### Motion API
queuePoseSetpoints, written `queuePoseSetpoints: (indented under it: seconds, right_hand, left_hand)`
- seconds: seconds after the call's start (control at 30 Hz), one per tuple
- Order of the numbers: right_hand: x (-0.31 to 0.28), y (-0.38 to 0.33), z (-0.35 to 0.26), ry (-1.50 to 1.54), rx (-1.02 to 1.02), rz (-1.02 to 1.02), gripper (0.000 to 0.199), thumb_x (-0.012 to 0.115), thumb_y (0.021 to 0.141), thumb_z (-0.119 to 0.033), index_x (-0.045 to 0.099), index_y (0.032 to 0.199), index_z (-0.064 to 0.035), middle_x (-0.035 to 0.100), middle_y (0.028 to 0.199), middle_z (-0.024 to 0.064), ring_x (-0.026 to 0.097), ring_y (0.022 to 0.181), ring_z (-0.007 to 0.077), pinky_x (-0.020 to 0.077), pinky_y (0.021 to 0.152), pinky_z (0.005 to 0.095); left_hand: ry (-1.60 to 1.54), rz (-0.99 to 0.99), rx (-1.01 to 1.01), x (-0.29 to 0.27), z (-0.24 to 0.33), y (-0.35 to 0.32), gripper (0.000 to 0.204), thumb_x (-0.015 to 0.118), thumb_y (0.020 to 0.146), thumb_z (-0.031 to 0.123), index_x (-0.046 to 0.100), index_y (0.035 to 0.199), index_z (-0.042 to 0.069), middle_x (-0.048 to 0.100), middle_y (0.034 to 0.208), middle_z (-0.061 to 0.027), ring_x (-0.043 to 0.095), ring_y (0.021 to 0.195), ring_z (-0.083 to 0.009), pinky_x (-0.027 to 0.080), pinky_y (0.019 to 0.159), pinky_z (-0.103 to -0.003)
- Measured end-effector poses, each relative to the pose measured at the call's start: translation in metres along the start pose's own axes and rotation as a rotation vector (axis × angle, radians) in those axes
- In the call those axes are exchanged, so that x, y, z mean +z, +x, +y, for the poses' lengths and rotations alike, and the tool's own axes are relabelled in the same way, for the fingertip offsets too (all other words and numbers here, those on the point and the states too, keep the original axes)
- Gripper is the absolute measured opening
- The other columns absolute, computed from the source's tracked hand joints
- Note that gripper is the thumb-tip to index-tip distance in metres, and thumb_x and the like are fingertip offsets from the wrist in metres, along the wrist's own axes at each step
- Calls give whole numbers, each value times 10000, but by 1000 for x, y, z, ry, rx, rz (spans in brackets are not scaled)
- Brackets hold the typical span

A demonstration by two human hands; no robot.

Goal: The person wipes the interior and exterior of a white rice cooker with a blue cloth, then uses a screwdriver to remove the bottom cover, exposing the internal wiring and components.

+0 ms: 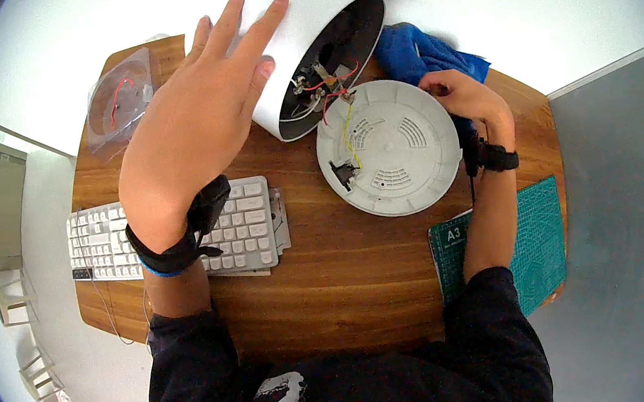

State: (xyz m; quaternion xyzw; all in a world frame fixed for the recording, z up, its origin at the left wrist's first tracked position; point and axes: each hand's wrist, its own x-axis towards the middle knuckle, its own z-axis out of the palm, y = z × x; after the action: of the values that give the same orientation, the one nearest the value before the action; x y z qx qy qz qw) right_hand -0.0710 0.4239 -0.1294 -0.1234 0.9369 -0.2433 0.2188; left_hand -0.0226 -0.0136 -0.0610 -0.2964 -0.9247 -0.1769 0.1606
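A large white cylindrical housing (292, 16) lies tilted at the back of the table, its dark open end facing right and toward me. Inside it, metal parts and red and white wires (328, 83) are visible. My left hand (195, 120) rests on the housing's outer side with fingers stretched and spread. Close to the opening is a round white plastic cover (424, 162) with vent slots, a small black part (345, 175) and a thin yellow wire running up toward the housing. My right hand (472, 98) grips the cover's far right rim with curled fingers; its fingertips are partly hidden.
A white keyboard (250, 219) sits at the left, partly under my left forearm. Behind it is a clear plastic container (122, 97) with a red wire. Blue cloth (420, 51) lies behind my right hand. A green cutting mat (543, 252) covers the table's right front.
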Motion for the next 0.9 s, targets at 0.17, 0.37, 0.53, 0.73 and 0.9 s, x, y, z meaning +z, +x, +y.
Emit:
queuePoseSetpoints:
  seconds: [0.17, 0.37, 0.53, 0.73, 0.9]
  right_hand:
    - [4, -12, 3, 116, 291, 220, 479, 925, 952, -223, 645, 1274, -6, 741, 918, 92, 743, 848, 176, 590, 744, 337]
    - [4, -10, 3, -129, 170, 205, 581, 967, 849, -208, 674, 1307, -3, 774, 995, 121, 751, 923, 215, 607, 815, 369]
    - [-4, -21, 2, -80, 177, 233, 558, 889, 875, -188, 695, 1362, 4, 781, 1049, 143, 750, 958, 231, 609, 837, 378]
    - [-17, -45, 15, 2, 188, 557, 508, 791, 962, -255, 705, 1359, 49, 763, 1124, 211, 769, 861, 280, 634, 799, 415]
    - [-30, -85, -23, -41, 223, 681, 430, 709, 1017, -204, 671, 1366, 45, 757, 982, 187, 701, 788, 242, 566, 755, 405]
  left_hand:
    - [48, -12, -37, -7, 14, -6, 712, 618, 1135, 421, 354, 1773, 251, 322, 1815, -248, 359, 1616, -548, 418, 1266, -570]
    - [7, 100, 81, -5, 17, -5, 871, 804, 968, 249, 411, 1745, 223, 436, 1782, -132, 457, 1585, -466, 496, 1195, -561]
    - [95, 23, 83, -23, 28, -1, 801, 827, 933, 199, 521, 1671, 130, 512, 1736, -74, 478, 1588, -390, 492, 1216, -528]
    - [180, 163, 218, -18, 38, 3, 674, 822, 944, 215, 629, 1586, 137, 585, 1676, -47, 525, 1562, -346, 542, 1172, -524]
    - [223, 255, 208, -13, 44, 5, 484, 803, 970, 199, 723, 1441, 120, 685, 1553, -57, 628, 1458, -350, 583, 1122, -482]
